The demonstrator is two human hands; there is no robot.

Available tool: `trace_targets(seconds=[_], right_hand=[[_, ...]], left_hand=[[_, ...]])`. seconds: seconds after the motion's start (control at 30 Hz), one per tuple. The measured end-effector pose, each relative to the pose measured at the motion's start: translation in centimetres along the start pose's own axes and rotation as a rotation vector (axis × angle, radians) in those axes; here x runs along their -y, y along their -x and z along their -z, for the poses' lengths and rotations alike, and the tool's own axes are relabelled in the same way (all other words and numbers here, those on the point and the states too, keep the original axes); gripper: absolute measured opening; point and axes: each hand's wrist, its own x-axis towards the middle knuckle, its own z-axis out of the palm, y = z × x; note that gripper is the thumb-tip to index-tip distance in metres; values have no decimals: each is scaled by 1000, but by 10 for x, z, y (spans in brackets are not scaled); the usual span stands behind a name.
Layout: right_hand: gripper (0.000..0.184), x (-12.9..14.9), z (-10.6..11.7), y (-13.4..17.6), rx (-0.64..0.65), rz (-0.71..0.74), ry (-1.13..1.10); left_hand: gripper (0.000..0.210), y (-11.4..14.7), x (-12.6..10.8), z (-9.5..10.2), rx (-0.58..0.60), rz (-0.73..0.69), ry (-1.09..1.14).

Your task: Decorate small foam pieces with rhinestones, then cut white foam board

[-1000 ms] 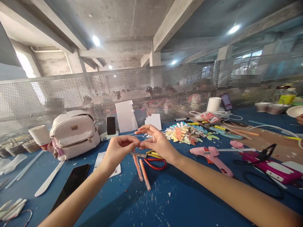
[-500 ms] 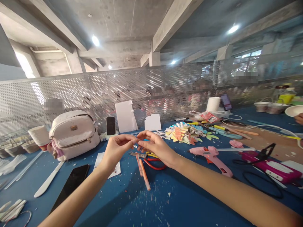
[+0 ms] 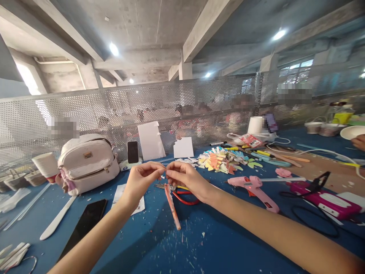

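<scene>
My left hand [image 3: 145, 178] and my right hand [image 3: 186, 179] meet at the fingertips above the blue table [image 3: 159, 247]. Both are closed in a pinch; whatever they hold is too small to make out. Below them lies an orange-pink stick-like piece [image 3: 172, 207], slanting toward me. Partly hidden behind my right hand are pliers with red handles [image 3: 186, 199], their jaws pointing left. A pile of coloured paper cut-outs [image 3: 221, 160] sits beyond my right hand. Under my left wrist is a white paper sheet [image 3: 139, 205].
On the right lie a pink glue gun [image 3: 253, 186] and a magenta power strip [image 3: 325, 199] with cables. A white backpack [image 3: 88, 163], paper cups [image 3: 45, 165] and a dark phone [image 3: 85, 224] stand or lie left. A perforated metal screen [image 3: 119, 102] runs behind. Another person's hand [image 3: 359, 142] shows far right.
My right hand's fingers have come down slightly and closed in against my left fingertips. The orange pieces below, seen as two before, now look like one. The view has shifted slightly.
</scene>
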Motion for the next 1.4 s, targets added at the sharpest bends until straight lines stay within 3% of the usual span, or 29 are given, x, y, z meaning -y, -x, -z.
trace_targets(seconds=[0.8,1.4], right_hand=[[26,-10,3,-4,-26,-29,12],[28,-14,3,-3,12,-14,5]], left_hand=[[6,-3,17,3,8,-116,1],[13,-3,26,-2,42,0,115]])
